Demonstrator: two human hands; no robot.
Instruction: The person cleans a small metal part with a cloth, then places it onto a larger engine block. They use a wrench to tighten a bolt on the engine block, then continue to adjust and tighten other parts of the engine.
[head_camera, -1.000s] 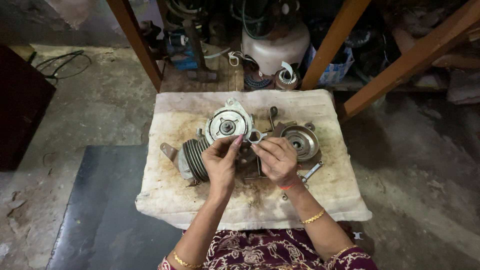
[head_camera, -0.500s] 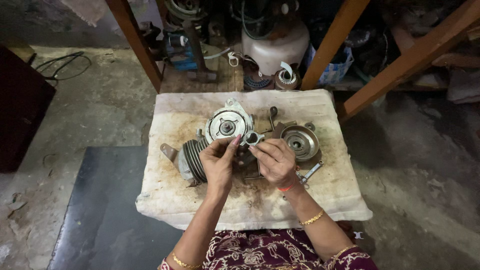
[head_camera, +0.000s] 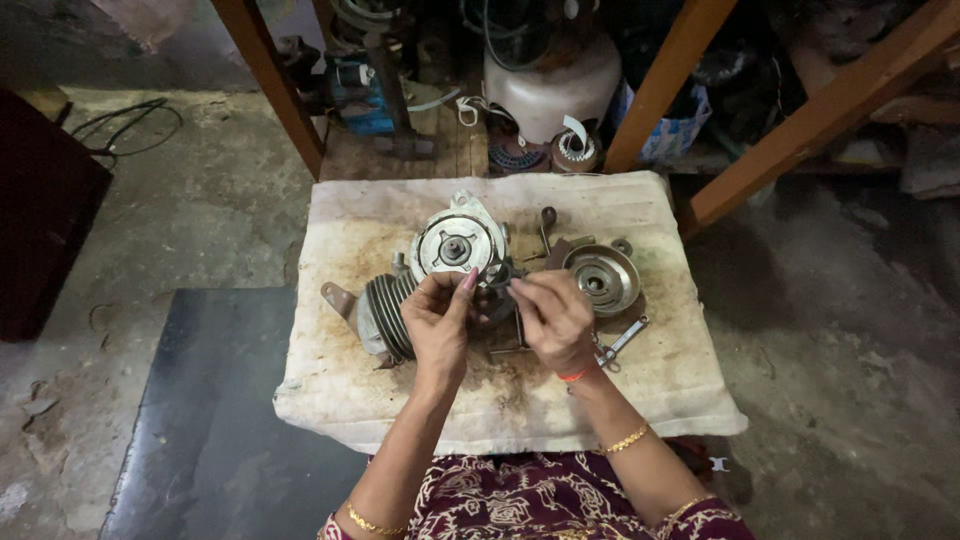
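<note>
Hands meet over the middle of a stained white cloth (head_camera: 380, 400). Left hand (head_camera: 437, 325) and right hand (head_camera: 552, 318) are both curled, fingertips pinched toward each other, working a small dark ring-like part (head_camera: 498, 278) between them; too small to say just how either grips it. That part sits at 12 o'clock from the gap between the hands, touching the lower right edge of a round metal disc with a hub (head_camera: 455, 245). Finned engine cylinder (head_camera: 385, 312) lies at 9 o'clock of the left hand, just beside it. Shallow metal bowl-shaped pulley (head_camera: 600, 275) rests at 1 o'clock of the right hand. Small wrench (head_camera: 622, 340) lies at 3 o'clock of the right wrist, on the cloth.
</note>
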